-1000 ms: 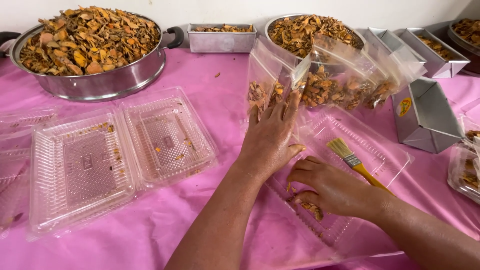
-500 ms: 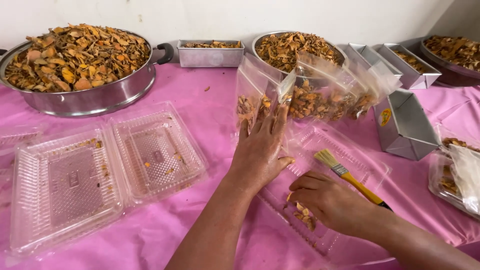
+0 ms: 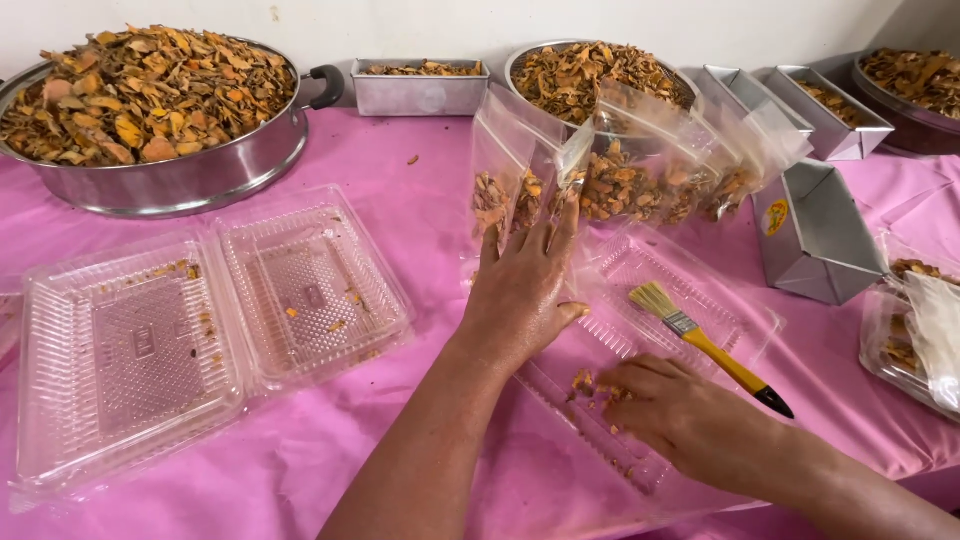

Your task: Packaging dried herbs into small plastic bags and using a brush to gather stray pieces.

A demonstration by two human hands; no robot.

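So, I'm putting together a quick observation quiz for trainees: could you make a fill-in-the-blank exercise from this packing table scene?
1. The left hand rests flat against a clear ____ partly filled with dried orange pieces.
2. The brush lying in the open clear tray has a ____ handle.
3. The tablecloth is ____.
4. The right hand touches crumbs in the tray, while the big pan stands at the far ____.

Missing words: bag; yellow; pink; left

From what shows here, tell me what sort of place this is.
Probably a small food-packing table: a steel pan heaped with dried orange-brown pieces, clear bags filled with them, open plastic clamshell boxes, all on a pink cloth.
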